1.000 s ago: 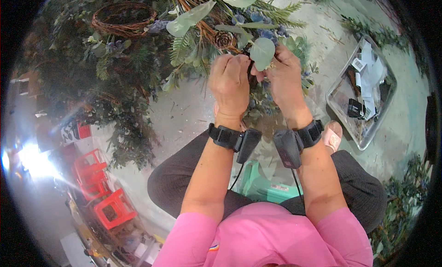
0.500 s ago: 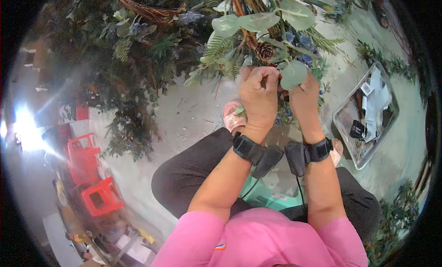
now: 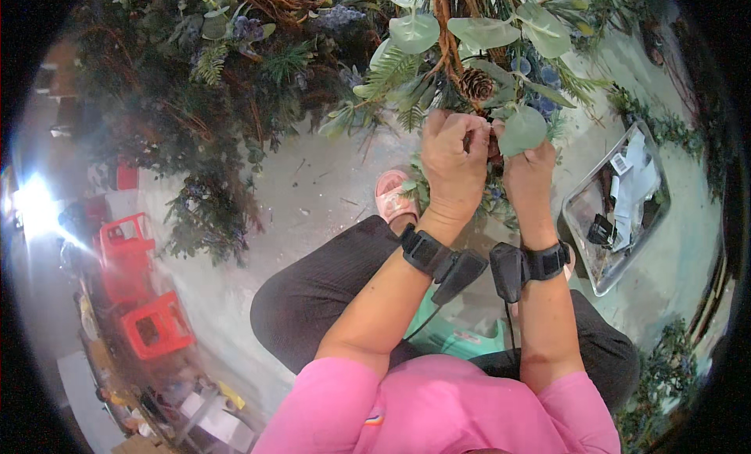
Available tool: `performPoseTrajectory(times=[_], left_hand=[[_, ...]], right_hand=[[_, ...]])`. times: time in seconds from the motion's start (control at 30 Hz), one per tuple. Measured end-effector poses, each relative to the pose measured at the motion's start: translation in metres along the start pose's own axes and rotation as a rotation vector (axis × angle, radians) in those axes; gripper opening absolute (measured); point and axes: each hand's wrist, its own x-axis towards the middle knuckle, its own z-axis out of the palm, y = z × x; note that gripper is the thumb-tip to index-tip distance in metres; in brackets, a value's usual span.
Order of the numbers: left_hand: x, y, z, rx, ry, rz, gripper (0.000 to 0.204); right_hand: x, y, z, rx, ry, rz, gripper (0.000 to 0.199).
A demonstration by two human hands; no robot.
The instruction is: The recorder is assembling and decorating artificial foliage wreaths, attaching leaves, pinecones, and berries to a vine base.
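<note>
In front of me hangs a twig arrangement (image 3: 447, 59) of brown vines, fern sprigs and blue-purple berries. A small pine cone (image 3: 476, 84) sits on it, just above my hands. Closed in a pinch under the cone is my left hand (image 3: 454, 160), its thumb and finger bent together. My right hand (image 3: 530, 176) is closed close beside it, partly behind a round grey-green eucalyptus leaf (image 3: 522, 131). What the fingertips grip between them is hidden by the hands and that leaf.
Dense dark greenery (image 3: 180, 86) fills the upper left. On the floor at right lies a clear tray (image 3: 569, 207) with papers and a black item. Red stools (image 3: 159, 326) stand at left. A green stool (image 3: 461, 336) is beneath me; more foliage (image 3: 665, 376) lies lower right.
The arrangement and both hands appear slightly farther right and lower in the picture, while the surroundings also shift a little with the view. Both hands stay closed at the same spot below the cone.
</note>
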Motion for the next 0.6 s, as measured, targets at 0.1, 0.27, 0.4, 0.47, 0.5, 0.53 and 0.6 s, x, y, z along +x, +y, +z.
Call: performPoseTrajectory(times=[0.1, 0.27, 0.4, 0.47, 0.5, 0.53, 0.6], left_hand=[[-0.0010, -0.0018, 0.0017, 0.015, 0.008, 0.006, 0.005], [-0.0003, -0.0017, 0.0023, 0.087, 0.043, 0.119, 0.008], [-0.0010, -0.0019, 0.0034, 0.052, 0.034, 0.091, 0.009], [-0.0009, -0.0010, 0.0032, 0.048, 0.039, 0.097, 0.009], [-0.0011, -0.0009, 0.0033, 0.046, 0.039, 0.097, 0.009], [-0.0012, -0.0008, 0.0034, 0.044, 0.037, 0.094, 0.009], [-0.0012, -0.0012, 0.0028, 0.042, 0.035, 0.092, 0.009]], right_hand=[[0.0009, -0.0020, -0.0012, 0.023, -0.006, 0.035, 0.019], [0.0020, -0.0024, -0.0040, -0.040, -0.031, -0.025, 0.016], [-0.0005, -0.0026, -0.0015, 0.051, 0.007, 0.092, 0.015], [-0.0007, -0.0020, -0.0024, 0.040, 0.000, 0.095, 0.015], [-0.0009, -0.0017, -0.0028, 0.031, -0.006, 0.100, 0.015], [-0.0007, -0.0016, -0.0031, 0.030, -0.005, 0.100, 0.015], [-0.0003, -0.0014, -0.0027, -0.055, 0.008, -0.049, 0.015]])
